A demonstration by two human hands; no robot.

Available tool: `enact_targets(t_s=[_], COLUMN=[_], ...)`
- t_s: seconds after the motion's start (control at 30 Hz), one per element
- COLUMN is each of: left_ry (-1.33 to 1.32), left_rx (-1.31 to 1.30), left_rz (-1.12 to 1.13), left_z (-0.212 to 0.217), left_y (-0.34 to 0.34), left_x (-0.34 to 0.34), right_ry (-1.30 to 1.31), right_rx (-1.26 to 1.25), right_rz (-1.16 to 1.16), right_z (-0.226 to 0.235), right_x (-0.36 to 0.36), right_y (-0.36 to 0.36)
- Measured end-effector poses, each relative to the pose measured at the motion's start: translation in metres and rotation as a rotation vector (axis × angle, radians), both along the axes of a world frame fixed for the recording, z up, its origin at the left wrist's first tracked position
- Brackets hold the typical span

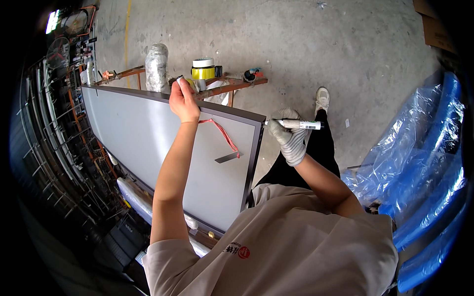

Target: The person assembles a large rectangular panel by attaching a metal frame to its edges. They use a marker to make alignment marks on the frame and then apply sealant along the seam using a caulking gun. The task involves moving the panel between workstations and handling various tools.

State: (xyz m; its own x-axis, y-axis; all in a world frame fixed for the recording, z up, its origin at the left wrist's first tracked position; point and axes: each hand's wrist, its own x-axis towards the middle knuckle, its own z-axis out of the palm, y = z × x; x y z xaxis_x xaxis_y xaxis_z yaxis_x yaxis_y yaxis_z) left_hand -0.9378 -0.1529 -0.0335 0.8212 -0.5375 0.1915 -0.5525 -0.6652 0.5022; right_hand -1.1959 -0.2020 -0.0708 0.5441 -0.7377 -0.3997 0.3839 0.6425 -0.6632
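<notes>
A large grey panel (143, 121) with a dark frame (222, 107) lies in front of me to the left. Gloved, my right hand (291, 135) grips a white marker pen (307, 124). The pen's thin tip points left at the frame's right corner; whether it touches cannot be told. Above the frame's far edge is my bare left hand (183, 102), its fingers closed. Something small and whitish shows at the fingertips, too small to name. On the panel rest a red ribbon (224, 134) and a flat metal blade (229, 157) at its end.
Beyond the panel, a rusty metal stand (234, 88) bears tape rolls (203, 71) and a plastic-wrapped cylinder (157, 66). Metal profiles fill a rack (59, 123) at left. Blue plastic-wrapped lengths (424, 163) lie at right. A cardboard box (437, 29) sits at far right.
</notes>
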Motion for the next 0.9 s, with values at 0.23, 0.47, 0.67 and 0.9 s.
enact_targets(t_s=[0.23, 0.47, 0.67, 0.9], left_ry=[0.013, 0.028, 0.032, 0.088], left_rx=[-0.026, -0.032, -0.039, -0.026], left_rz=[-0.004, 0.000, 0.008, 0.020], left_z=[-0.002, -0.004, -0.004, -0.001], left_y=[0.003, 0.002, 0.002, 0.004], left_x=[0.002, 0.002, 0.001, 0.001], right_ry=[0.322, 0.018, -0.023, 0.069], right_rx=[0.004, 0.108, 0.080, 0.055], right_rz=[-0.009, -0.027, -0.049, 0.015], right_z=[-0.046, -0.015, -0.004, -0.007], right_x=[0.001, -0.006, 0.002, 0.000], right_y=[-0.004, -0.005, -0.001, -0.001])
